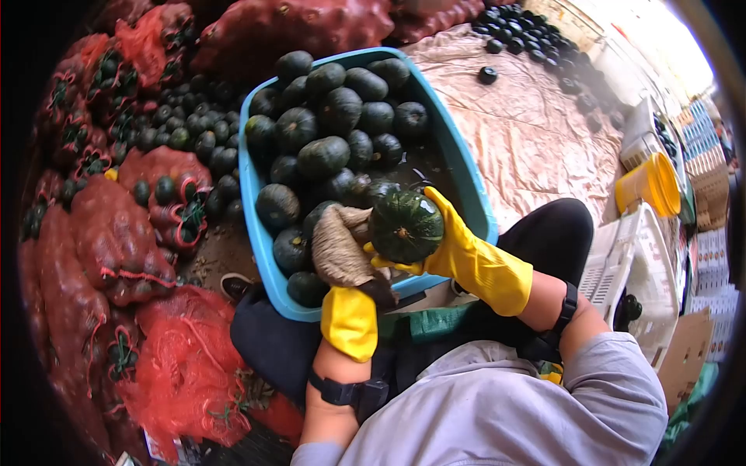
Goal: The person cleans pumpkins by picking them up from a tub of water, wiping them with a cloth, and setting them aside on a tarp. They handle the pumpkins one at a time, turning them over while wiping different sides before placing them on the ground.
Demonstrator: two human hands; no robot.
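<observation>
A dark green kabocha squash (pixel 406 227) with pale streaks is held over the near part of a blue tub (pixel 466 182). My right hand (pixel 458 252), in a yellow rubber glove, grips it from the right and below. On the squash's left side, my left hand (pixel 349 320) has a beige cloth (pixel 340 247) around it. The cloth covers that hand's fingers, and only the yellow glove cuff shows. More dark squash (pixel 324 158) fill the tub, piled above its rim at the far end. Some dark water (pixel 420 167) shows on the tub's right side.
Red mesh sacks (pixel 116 225) crowd the left, with loose squash (pixel 194 128) among them. A tan sheet (pixel 536 132) covers the floor at right, with squash (pixel 528 35) at its far end. White crates (pixel 633 264) and a yellow bucket (pixel 649 186) stand at right.
</observation>
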